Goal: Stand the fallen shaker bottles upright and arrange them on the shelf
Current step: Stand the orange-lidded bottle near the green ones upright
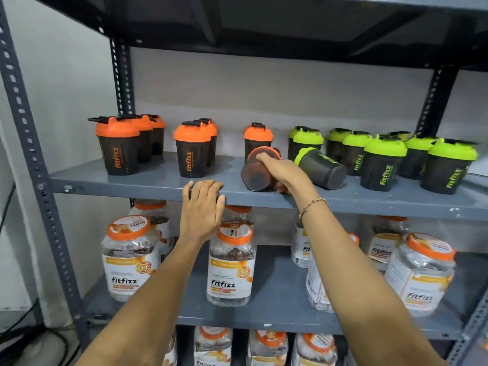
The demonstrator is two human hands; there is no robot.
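Observation:
On the grey metal shelf, a fallen orange-lidded black shaker bottle lies on its side with its base toward me. My right hand is closed around it. Just to its right a green-lidded shaker also lies on its side, base toward me. Upright orange-lidded shakers stand in groups at the left and middle, and one stands behind the fallen one. Upright green-lidded shakers crowd the right. My left hand rests on the shelf's front edge, fingers curled over it.
The shelf below holds large clear jars with orange lids. More jars stand on the lowest shelf. Slotted uprights frame the rack at the left, and another shelf hangs overhead. Black cables lie on the floor at the left.

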